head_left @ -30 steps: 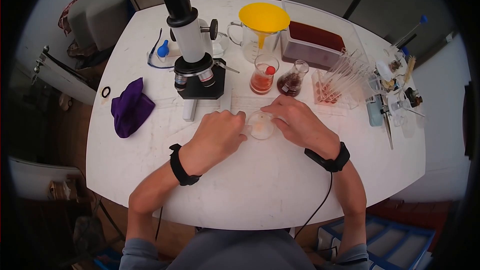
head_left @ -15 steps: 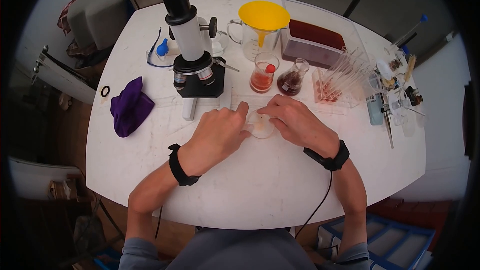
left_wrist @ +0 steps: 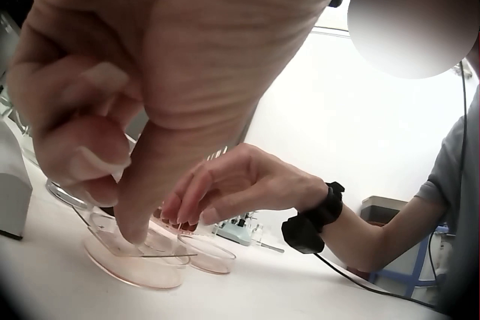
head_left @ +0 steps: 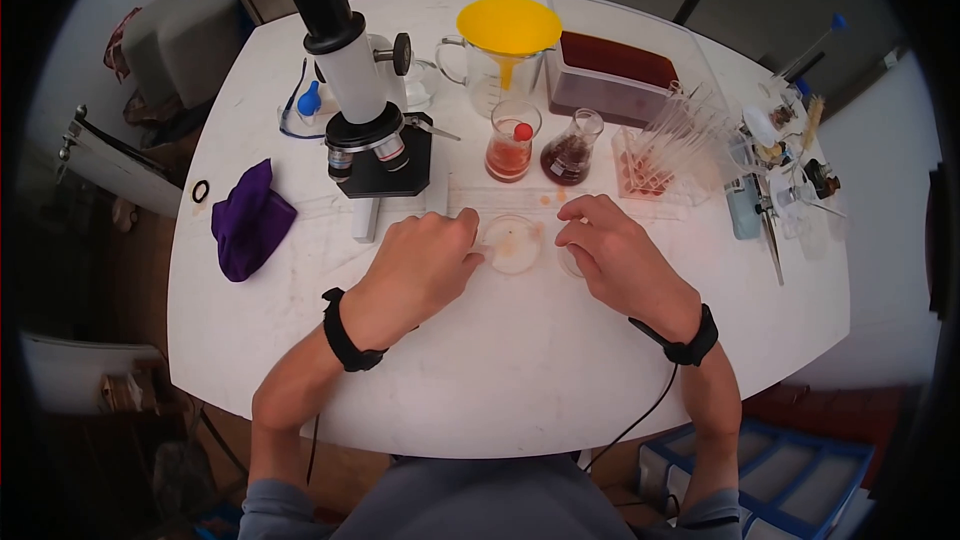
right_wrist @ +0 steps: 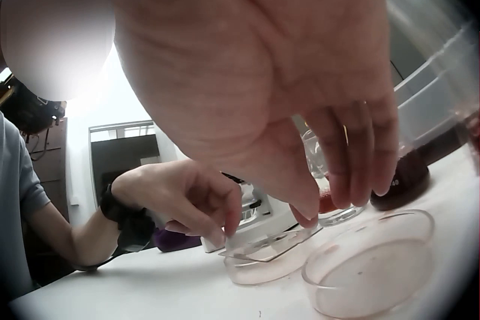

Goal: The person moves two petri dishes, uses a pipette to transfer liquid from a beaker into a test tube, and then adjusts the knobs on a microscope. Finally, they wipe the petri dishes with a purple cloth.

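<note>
Colourless plate [right_wrist: 270,247], in left fingers [right_wrist: 217,237], over dish [right_wrist: 262,270]

Room across the near tabletop [head_left: 500,380], microscope [head_left: 352,75] (quite tall) blocking ahead-left, beaker [head_left: 510,155] beyond petri dish [head_left: 515,258]

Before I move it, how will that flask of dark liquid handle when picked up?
The flask looks like clear glass, so probably stiff and breakable. Its dark liquid sits low in the wide base, so it should resist tipping, though it may slosh.
</note>
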Demonstrator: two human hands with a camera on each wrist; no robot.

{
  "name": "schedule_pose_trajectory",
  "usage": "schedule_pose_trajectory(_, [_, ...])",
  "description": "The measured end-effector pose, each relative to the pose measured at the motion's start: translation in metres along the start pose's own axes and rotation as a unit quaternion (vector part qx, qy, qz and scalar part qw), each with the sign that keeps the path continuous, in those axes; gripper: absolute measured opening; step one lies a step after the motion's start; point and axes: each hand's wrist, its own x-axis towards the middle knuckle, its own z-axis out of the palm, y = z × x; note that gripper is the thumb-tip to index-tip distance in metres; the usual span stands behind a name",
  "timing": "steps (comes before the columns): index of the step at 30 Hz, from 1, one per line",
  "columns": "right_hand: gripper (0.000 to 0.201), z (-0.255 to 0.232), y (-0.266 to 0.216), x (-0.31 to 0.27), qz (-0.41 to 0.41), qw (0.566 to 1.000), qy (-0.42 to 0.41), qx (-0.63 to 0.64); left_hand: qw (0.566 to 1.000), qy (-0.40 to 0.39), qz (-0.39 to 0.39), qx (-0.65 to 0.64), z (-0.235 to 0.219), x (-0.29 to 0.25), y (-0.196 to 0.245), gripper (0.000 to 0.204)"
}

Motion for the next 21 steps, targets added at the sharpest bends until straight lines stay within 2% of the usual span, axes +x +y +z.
schedule_pose_trajectory(4, [0.016,0.0073,-0.0023,-0.0011,-0.002,0.999,-0.002,-0.05,0.999,-0.009,0.011,0.033,0.0033,-0.0023,-0.0006,0.017])
schedule_pose_trajectory(21, [0.017,0.0107,-0.0042,0.006,0.005,0.997,-0.02,-0.068,0.999,-0.028,0.009,0.036,-0.0001,-0.0026,0.0007,0.023])
